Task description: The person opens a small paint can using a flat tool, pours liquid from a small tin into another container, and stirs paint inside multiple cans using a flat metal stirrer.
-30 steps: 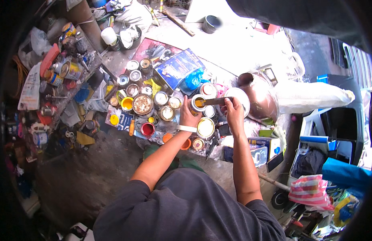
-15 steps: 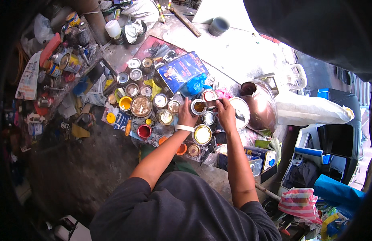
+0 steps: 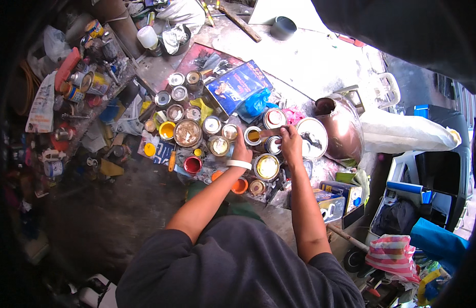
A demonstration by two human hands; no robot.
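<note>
Mixing can: the small open can [image 3: 253, 135], dark yellow inside, stands nearer the person than the blue tin [image 3: 239, 87] and a little to its right
Stick: the flat brown stick [image 3: 270, 133] lies level on the near right of the blue tin, its left end at the mouth of the small open can
Right hand: the right hand [image 3: 292, 145], near right of the blue tin, has its fingers closed on the other end of the stick
Left hand: the left hand [image 3: 242, 152], on the near side of the blue tin, is partly open beside the small open can, thumb raised; I cannot tell whether it grips the can
Bright paints: the yellow paint can [image 3: 167, 130] and the red paint can [image 3: 193, 165] stand to the near left of the blue tin
Blue bag: the crumpled plastic bag [image 3: 256, 103] sits against the blue tin's near right edge
Copper vessel: the shiny vessel [image 3: 340, 128] lies right of the blue tin
</note>
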